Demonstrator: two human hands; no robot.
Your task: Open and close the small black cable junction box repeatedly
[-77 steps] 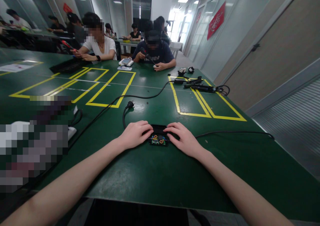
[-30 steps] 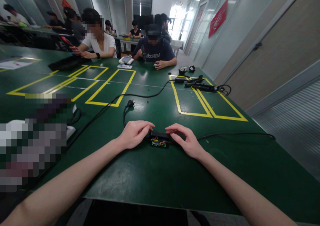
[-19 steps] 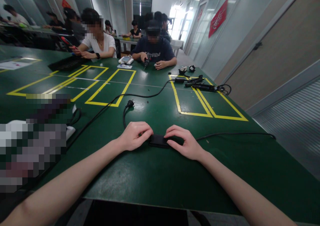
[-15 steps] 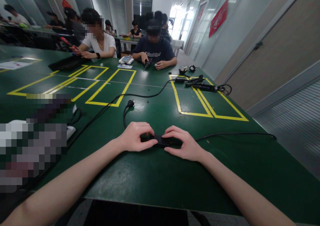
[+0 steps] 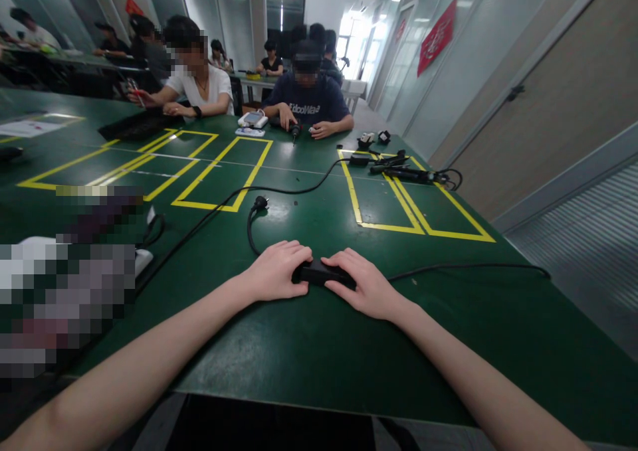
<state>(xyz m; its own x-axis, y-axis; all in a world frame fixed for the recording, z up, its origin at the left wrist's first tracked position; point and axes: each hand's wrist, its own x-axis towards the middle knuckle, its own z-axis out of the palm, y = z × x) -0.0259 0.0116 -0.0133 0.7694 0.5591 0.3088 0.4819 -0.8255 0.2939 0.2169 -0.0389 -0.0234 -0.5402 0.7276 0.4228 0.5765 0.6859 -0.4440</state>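
Black box, one, closed, oblong, lying on the green surface just below the centre of the frame, its long side running left to right. Left hand, bare, gripping the box's left end, fingers along the far edge and thumb at the near edge. Right hand, bare, gripping the right end likewise, fingers over the top and far side, thumb at the near side; the middle of the box shows between the two. Plug, black, on a short cord that curves up from behind the left hand, near the centre. Cord, black, running from behind the right hand to the right edge of the surface. Long cable, black, winding from the lower left to a heap of black gear at upper right. Yellow tape, laid in outlined boxes, left and right of centre. Two co-workers across the surface, top of the frame: one in a white shirt, upper left, behind a black tray; one in a dark shirt, top centre, a hand on a power tool. White device, between them.
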